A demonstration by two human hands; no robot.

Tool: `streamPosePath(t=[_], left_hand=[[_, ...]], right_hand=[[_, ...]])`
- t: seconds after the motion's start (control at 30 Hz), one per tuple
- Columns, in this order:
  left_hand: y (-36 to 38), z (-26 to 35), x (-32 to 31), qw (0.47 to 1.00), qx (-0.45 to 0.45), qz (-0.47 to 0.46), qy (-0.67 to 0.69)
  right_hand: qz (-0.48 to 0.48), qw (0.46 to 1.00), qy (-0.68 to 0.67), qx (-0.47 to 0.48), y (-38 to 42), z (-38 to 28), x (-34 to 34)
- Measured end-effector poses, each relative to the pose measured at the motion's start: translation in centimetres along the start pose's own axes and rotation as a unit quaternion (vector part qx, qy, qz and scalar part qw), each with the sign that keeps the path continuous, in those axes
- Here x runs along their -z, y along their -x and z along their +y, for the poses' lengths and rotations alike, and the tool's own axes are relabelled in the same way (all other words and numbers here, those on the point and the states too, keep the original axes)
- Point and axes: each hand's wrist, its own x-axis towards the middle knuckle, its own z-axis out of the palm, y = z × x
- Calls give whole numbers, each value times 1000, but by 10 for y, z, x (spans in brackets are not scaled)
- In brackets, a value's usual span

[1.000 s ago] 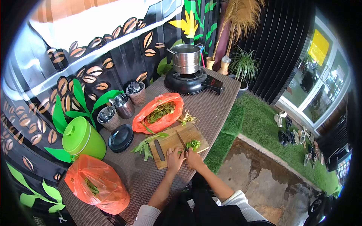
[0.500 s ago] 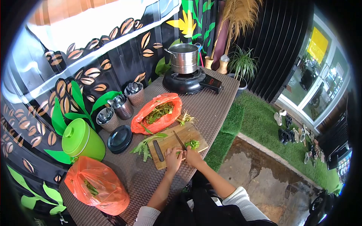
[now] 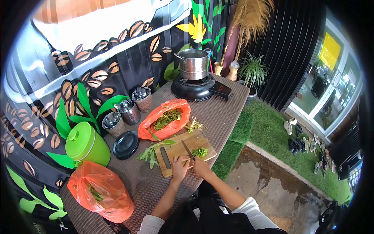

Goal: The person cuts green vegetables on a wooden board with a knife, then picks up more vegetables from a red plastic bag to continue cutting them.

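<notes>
On the wooden cutting board (image 3: 174,151), my right hand (image 3: 201,168) is closed around the handle of a knife (image 3: 187,148), its blade pointing away from me. Close beside it, my left hand (image 3: 180,167) presses down with bent fingers on leafy greens, which are mostly hidden under them. A small heap of chopped greens (image 3: 200,152) lies right of the blade. Uncut leafy stalks (image 3: 150,153) rest across the board's left edge and onto the table. Pale root ends (image 3: 195,124) sit beyond the board, beside an open orange bag (image 3: 146,128) of greens.
A second orange bag (image 3: 105,195) stands at the near left, by a lime-green lidded container (image 3: 87,144). Dark plates (image 3: 126,144) and several cutlery cups (image 3: 129,114) line the wall side. A steel pot (image 3: 193,64) sits on a black stove (image 3: 193,87) at the far end.
The view has shifted slightly, so everything appears a little lower and to the right. Both hands stay at the same spot on the board, with hardly any visible movement.
</notes>
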Motion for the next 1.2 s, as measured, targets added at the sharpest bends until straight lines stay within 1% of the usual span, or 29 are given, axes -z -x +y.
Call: streamPosePath(t=[0.03, 0.07, 0.1, 0.13, 0.17, 0.2, 0.23, 0.3, 0.37, 0.43, 0.47, 0.5, 0.57, 0.6, 0.63, 0.7, 0.73, 0.77, 0.8, 0.83, 0.87, 0.9, 0.93, 0.97, 1.0, 1.1, 1.13, 1.2], left_hand=[[-2, -3, -1, 1000, 1, 3, 0], [-3, -6, -2, 999, 24, -8, 23], [-4, -7, -3, 998, 47, -19, 46], [-7, -10, -4, 998, 47, -19, 46], [-10, -12, -4, 991, 99, -19, 83], [-11, -16, -6, 981, 150, -19, 119], [-10, -19, -8, 981, 150, -21, 120], [-12, -23, -8, 969, 181, -49, 163], [-10, -22, -8, 971, 162, -41, 168], [-5, -18, -5, 973, 148, -35, 172], [-2, -16, -3, 987, 100, -20, 122], [1, -14, -2, 996, 52, -5, 72], [2, -13, -3, 998, 46, 2, 54], [5, -12, -3, 998, 44, 7, 36], [4, -8, -2, 998, 44, 7, 37], [5, -4, 1, 1000, 16, -1, -10], [5, -4, 1, 1000, 15, 0, -10], [4, -3, 2, 999, 24, -2, 21], [4, -6, 1, 998, 33, -4, 51], [4, -9, 1, 998, 33, -4, 49], [4, -12, 0, 996, 54, -11, 70], [2, -15, -1, 993, 75, -18, 92], [0, -12, 0, 993, 74, -18, 93], [-1, -10, 2, 993, 90, -21, 78], [-1, -6, 4, 992, 106, -24, 62], [-2, 1, 9, 993, 102, -14, 58], [1, -3, 8, 993, 102, -15, 58], [1, -6, 6, 997, 55, 0, 51]], right_hand=[[25, 1000, 1, 8, 8, -2, 0], [1, 999, 19, -44, 15, -7, -3], [0, 999, 20, -43, 15, -9, -7], [2, 998, 21, -54, 15, -10, -12], [3, 998, 21, -66, 15, -10, -16], [37, 998, 14, -39, 10, -9, -15], [38, 998, 14, -42, 6, -7, -12], [1, 1000, -1, -5, -10, -4, -5], [-2, 1000, -11, 7, -14, 2, -1], [-21, 1000, -9, -2, -6, 3, 2], [15, 1000, 7, -2, 2, 3, -6], [15, 1000, 6, -2, 11, -1, -11], [31, 998, 27, -38, 26, -11, -15], [42, 998, 34, -19, 23, -6, -23], [43, 998, 35, -20, 16, -4, -23], [50, 998, 27, 9, 0, -1, -21], [27, 999, 12, 16, -6, 1, -15], [28, 999, 12, 17, -10, 4, -12], [9, 1000, 3, 21, -14, 5, -7], [-10, 1000, -6, 24, -15, 4, -5], [-18, 1000, 0, 17, -8, 5, -6], [-16, 1000, -1, 18, 0, 1, -9], [4, 1000, 23, -7, 9, -2, -17], [24, 998, 48, -31, 15, -5, -23], [20, 998, 46, -39, 19, -10, -22], [20, 999, 20, -28, 6, -10, -19], [15, 1000, 16, -11, 0, -7, -16], [7, 1000, -1, 2, -4, 0, -8]])
